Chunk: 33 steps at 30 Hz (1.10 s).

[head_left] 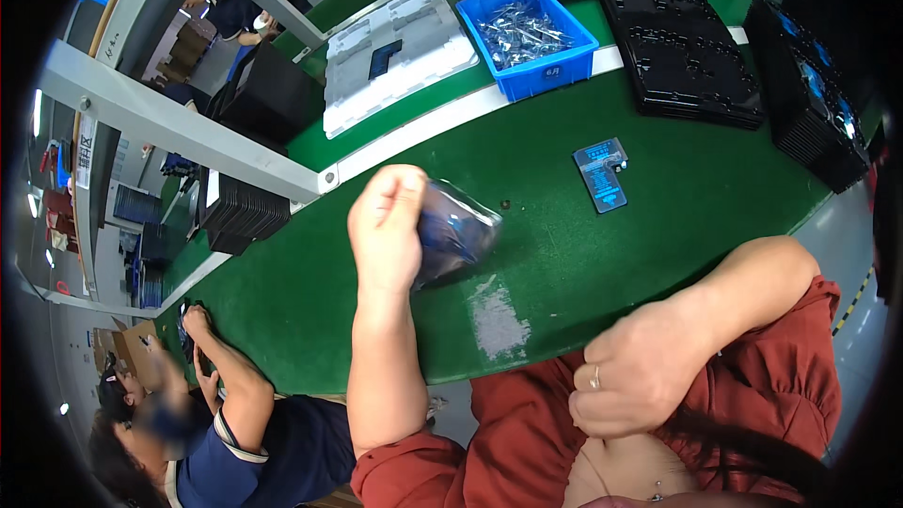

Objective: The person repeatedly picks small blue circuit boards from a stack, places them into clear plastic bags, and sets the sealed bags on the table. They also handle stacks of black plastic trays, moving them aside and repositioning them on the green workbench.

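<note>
My left hand (pixel 388 226) is closed on the edge of a shiny clear plastic piece (pixel 461 230), perhaps a film or pouch. It looks dark bluish and is blurred, so its exact kind cannot be told. Held tilted above the green table, it hangs to the right of my fingers. My right hand (pixel 640 367), wearing a ring, is drawn back near my chest with its fingers curled in; whatever they may hold is hidden. A flat, dark battery-like piece (pixel 600 174) with blue print and a notched side lies farther off on the table, touched by neither hand.
A blue bin (pixel 546 75) of small metal parts stands at the back, between a white moulded tray (pixel 400 56) and stacked black trays (pixel 677 52). More black pieces (pixel 809 94) stand far right. A grey metal frame (pixel 179 122) rises at left. Co-workers sit at left and across.
</note>
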{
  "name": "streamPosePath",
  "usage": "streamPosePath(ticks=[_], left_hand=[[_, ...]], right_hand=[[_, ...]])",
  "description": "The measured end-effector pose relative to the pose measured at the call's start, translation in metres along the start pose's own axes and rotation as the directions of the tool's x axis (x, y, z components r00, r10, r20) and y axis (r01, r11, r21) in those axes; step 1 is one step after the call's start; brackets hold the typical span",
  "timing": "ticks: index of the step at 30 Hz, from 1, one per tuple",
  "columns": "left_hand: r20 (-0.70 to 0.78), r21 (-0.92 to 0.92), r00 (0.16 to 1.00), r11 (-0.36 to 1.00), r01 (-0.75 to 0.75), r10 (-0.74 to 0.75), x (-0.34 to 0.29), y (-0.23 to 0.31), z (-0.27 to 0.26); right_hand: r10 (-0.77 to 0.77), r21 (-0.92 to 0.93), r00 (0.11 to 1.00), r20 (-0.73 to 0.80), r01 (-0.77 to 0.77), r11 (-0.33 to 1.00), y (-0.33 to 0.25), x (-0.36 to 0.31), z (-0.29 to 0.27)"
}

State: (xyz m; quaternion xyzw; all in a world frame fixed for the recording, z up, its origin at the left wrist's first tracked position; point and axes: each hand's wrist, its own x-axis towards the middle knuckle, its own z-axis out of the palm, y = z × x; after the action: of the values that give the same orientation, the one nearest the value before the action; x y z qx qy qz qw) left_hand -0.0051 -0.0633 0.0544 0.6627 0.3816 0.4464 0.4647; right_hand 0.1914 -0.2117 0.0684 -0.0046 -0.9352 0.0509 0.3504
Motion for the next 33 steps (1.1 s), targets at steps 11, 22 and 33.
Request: streamPosePath(ticks=[11,22,33], left_hand=[[0.051,0.189,0.979,0.960,-0.205,0.199,-0.012,0.000,0.019],[0.137,0.344,0.898,0.830,-0.439,0.418,-0.013,-0.003,0.019],[0.318,0.485,0.651,0.471,-0.736,0.690,-0.014,0.004,0.029]], right_hand=[[0.629,-0.557,0.555,-0.544,-0.800,0.224,0.177,-0.057,-0.065],[0.974,0.689,0.212,0.074,-0.717,0.104,0.098,-0.024,0.002],[0.979,0.820,0.155,0.132,-0.573,-0.020,0.101,-0.027,0.009]])
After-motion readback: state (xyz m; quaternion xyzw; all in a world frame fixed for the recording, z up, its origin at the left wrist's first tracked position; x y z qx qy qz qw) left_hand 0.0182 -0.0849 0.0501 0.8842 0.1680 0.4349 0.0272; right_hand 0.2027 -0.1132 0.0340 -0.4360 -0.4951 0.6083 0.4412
